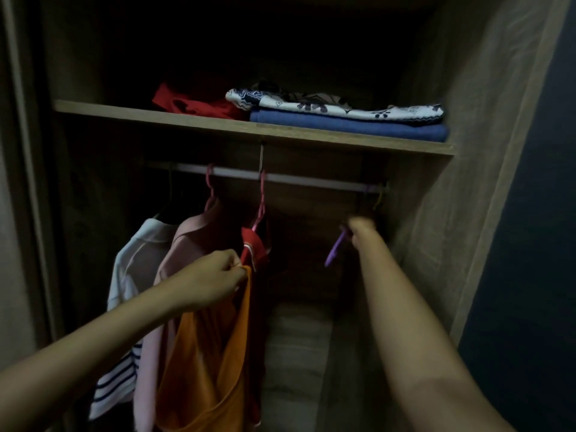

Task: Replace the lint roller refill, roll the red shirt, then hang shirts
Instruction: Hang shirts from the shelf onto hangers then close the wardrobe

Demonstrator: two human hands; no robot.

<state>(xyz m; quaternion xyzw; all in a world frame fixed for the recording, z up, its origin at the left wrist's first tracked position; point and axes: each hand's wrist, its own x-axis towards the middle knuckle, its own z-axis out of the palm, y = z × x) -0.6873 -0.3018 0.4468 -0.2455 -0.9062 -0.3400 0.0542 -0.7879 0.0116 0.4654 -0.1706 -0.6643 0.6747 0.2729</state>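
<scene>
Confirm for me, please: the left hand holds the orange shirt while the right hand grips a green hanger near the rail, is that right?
Not quite. In the head view the hanger in the right hand is purple, not green. The rest stands: the left hand holds the orange shirt, and the right hand is near the rail.

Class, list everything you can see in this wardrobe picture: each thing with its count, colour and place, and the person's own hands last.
Shelf: one, light wood, above the rail.
Folded clothes: about three, red, patterned white, blue, on the shelf.
Rail: one, pale, under the shelf.
Hung shirts: three, white striped, pink, red, at the rail's left.
Orange shirt: one, held in front of them.
Purple hanger: one, at the rail's right end.
Left hand: pinches the orange shirt's top.
Right hand: grips the purple hanger.
</scene>
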